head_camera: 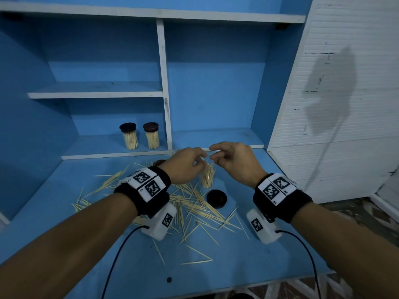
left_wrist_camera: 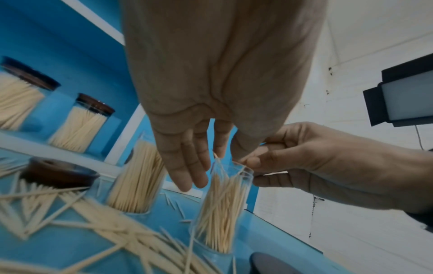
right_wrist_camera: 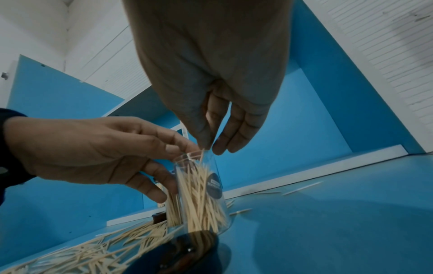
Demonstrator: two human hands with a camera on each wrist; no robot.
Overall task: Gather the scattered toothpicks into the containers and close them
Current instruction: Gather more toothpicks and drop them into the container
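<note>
Open clear container (head_camera: 207,176) stood upright, part-filled, behind the loose dark lid (head_camera: 216,198); right hand (head_camera: 234,161) pinched toothpicks at its mouth; left hand (head_camera: 186,165) hovered beside the rim, fingers loosely spread; filling step; scattered toothpicks (head_camera: 194,210) left of the lid needed gathering next.
</note>
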